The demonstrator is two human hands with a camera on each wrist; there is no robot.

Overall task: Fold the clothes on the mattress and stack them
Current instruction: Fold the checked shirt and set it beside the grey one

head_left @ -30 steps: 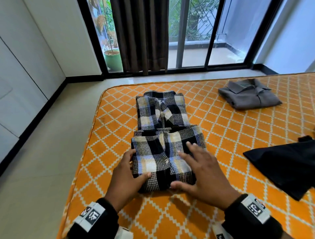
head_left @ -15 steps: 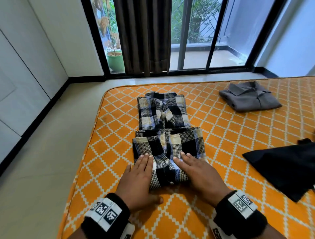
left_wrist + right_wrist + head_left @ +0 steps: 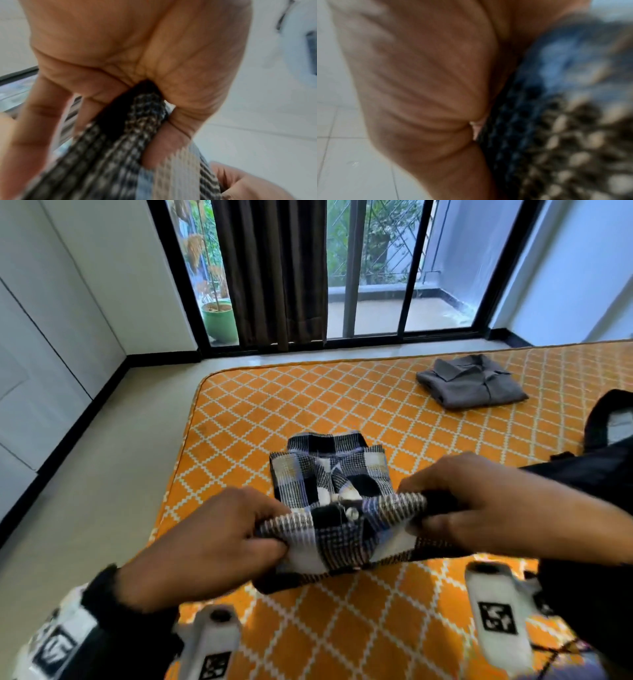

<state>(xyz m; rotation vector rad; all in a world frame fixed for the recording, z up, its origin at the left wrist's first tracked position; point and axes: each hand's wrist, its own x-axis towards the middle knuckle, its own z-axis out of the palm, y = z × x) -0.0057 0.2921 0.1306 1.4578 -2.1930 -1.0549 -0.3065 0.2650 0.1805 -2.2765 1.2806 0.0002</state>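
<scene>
A black, white and blue checked shirt lies partly folded on the orange mattress. Its near folded part is raised off the mattress, held at both ends. My left hand grips the left end, thumb under and fingers over the cloth. My right hand grips the right end the same way. The collar end still rests flat on the mattress. A folded grey shirt lies at the far right.
A black garment lies unfolded at the right edge, partly behind my right arm. The mattress edge runs along the left, with tiled floor beyond. A glass door, dark curtain and green pot stand at the back.
Both hands went from pressing flat on the folded shirt to gripping its ends. The near folded part has been lifted off the mattress and brought toward the collar end.
</scene>
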